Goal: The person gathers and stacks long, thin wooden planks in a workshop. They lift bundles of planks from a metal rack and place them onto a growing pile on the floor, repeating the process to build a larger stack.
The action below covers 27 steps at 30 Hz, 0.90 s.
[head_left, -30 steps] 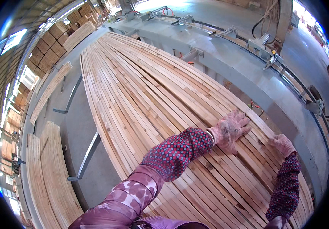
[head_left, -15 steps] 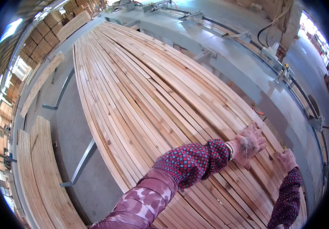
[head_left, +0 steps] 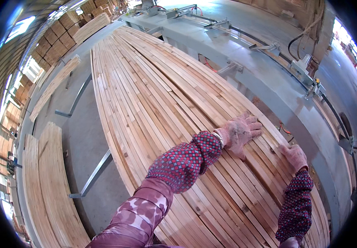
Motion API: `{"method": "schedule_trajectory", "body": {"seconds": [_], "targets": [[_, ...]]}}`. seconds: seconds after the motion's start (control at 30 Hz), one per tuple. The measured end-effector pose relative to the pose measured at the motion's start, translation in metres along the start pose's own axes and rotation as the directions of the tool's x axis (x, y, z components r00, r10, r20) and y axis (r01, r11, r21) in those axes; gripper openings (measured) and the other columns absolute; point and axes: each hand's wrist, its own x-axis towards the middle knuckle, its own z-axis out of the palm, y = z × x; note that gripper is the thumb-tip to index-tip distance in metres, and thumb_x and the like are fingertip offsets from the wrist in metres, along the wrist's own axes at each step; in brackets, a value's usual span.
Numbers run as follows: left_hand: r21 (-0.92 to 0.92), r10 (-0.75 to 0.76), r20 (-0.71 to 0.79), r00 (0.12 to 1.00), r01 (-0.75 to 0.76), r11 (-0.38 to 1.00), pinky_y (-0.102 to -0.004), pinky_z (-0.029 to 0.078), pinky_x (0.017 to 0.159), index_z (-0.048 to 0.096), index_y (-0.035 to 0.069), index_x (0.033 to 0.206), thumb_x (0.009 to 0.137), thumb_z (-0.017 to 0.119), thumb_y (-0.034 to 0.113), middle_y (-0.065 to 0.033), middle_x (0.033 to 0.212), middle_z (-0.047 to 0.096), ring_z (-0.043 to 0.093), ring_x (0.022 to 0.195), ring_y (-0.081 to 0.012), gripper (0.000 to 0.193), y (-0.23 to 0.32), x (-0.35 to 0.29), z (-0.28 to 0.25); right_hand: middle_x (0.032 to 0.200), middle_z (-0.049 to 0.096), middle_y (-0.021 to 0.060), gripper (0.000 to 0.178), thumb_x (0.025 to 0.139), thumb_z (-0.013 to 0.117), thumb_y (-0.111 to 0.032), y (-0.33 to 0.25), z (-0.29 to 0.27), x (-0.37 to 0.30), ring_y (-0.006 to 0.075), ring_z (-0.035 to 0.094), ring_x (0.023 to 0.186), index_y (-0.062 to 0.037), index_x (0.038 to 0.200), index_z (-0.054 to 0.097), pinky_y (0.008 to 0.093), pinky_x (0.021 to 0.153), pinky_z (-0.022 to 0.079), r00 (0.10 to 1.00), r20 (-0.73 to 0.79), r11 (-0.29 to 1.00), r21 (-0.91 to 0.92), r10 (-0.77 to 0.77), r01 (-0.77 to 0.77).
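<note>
- Left hand (head_left: 240, 131): in a worn pinkish work glove, laid palm down with the fingers spread on top of the wooden slats (head_left: 157, 99); it is flat and grasps nothing, its fingertips pointing toward the right-hand edge of the stack.
- Right hand (head_left: 295, 156): gloved alike, resting at the very right edge of the slats, nearer the viewer than the left hand; the fingers curve over the outermost slat, but whether they clasp it cannot be told.
- Wooden slats: long, narrow, pale strips laid side by side in a broad flat stack that runs from the lower edge of the view far up and away; the stack lies directly under both hands, and most of its length stretches beyond them.
- Sleeves: a dark red patterned cuff (head_left: 184, 161) covers the left forearm, with a purple printed sleeve (head_left: 137, 215) nearer the body; a matching cuff (head_left: 295, 206) covers the right forearm.
- Grey machine bed (head_left: 265, 78): lies just beside the right edge of the stack, next to the right hand, carrying metal brackets and black cables along its far side.
- Second slat pile (head_left: 48, 186): lower, on the concrete floor (head_left: 83, 136), well apart to the left of both hands.
- Stacked timber (head_left: 54, 35): bundles at upper left, far from the hands.
</note>
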Motion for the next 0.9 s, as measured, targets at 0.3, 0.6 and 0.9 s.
{"method": "schedule_trajectory", "body": {"seconds": [0.3, 0.6, 0.9], "targets": [[0.024, -0.094, 0.022, 0.995, 0.094, 0.995, -0.0523, 0.024, 0.119, 0.049, 0.002, 0.142, 0.058, 0.08, 0.053, -0.018, 0.149, 0.043, 0.036, 0.141, -0.0361, 0.103, 0.017, 0.0, 0.006, 0.127, 0.066, 0.0186, 0.071, 0.091, 0.052, -0.064, 0.033, 0.015, -0.019, 0.034, 0.06, 0.122, -0.0121, 0.14, 0.055, 0.0434, 0.102, 0.047, 0.959, -0.242, 0.988, -0.071, -0.147, 0.133], [-0.433, -0.246, -0.024, 0.969, 0.212, 0.876, -0.0427, 0.038, 0.112, 0.052, 0.002, 0.139, 0.085, 0.067, 0.053, -0.0208, 0.14, 0.055, 0.048, 0.135, -0.034, 0.076, 0.033, 0.105, -0.017, 0.116, 0.069, 0.0205, 0.058, 0.097, 0.045, -0.056, 0.223, 0.012, -0.084, 0.0374, 0.063, 0.112, -0.0056, 0.108, 0.072, 0.0474, 0.097, 0.048, 0.882, -0.413, 0.97, 0.016, 0.226, -0.241], [-0.015, -0.145, 0.039, 0.989, 0.146, 0.989, -0.052, 0.03, 0.113, 0.056, 0.006, 0.136, 0.088, 0.058, 0.058, -0.0193, 0.129, 0.063, 0.054, 0.126, -0.036, 0.07, 0.099, 0.138, 0.067, 0.113, 0.072, 0.0168, 0.064, 0.092, 0.048, -0.063, 0.198, 0.024, -0.101, 0.033, 0.066, 0.111, -0.0073, 0.11, 0.075, 0.0466, 0.098, 0.046, 0.879, -0.405, 0.96, -0.009, 0.251, -0.278]]}}
